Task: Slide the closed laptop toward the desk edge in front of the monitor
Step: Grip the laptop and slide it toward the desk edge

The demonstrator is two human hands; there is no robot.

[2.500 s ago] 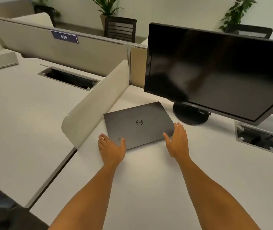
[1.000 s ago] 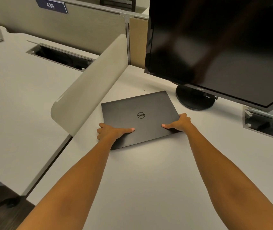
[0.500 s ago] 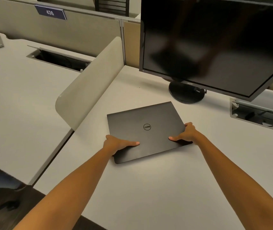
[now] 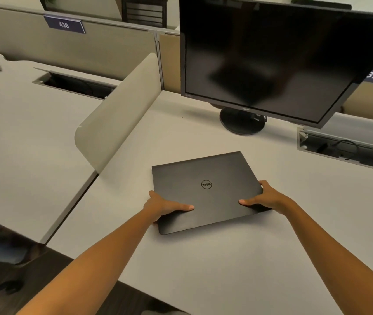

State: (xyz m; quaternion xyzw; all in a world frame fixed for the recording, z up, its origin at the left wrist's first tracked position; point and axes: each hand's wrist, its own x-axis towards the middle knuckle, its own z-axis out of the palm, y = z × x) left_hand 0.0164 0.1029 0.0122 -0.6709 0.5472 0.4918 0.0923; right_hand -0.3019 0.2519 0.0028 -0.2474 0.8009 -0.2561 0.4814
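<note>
Pale desk [image 4: 226, 269] fills the view, and right in the middle of it lies the closed laptop [image 4: 206, 192], dark lid up, logo showing, flat on the surface and turned a little askew. It sits well in front of the monitor [image 4: 283, 57], clear of the round black stand [image 4: 242, 123] behind it, with open desk between its near edge and the desk's front edge. Left hand [image 4: 162, 208] grips the laptop's near left corner, thumb laid flat on the lid, fingers curled under or round the side, out of sight. Right hand [image 4: 265, 198] clamps the near right corner the same way, thumb on top, fingers wrapped along the right edge. To the laptop's left stands a curved cream divider panel [image 4: 117, 114], parting this desk from the neighbouring one. Beyond the laptop to the right, an open cable tray [image 4: 349, 151] is sunk into the desktop with a cord inside. Far behind the divider, a grey partition carries a blue number plate [image 4: 64, 25] reading 436.
</note>
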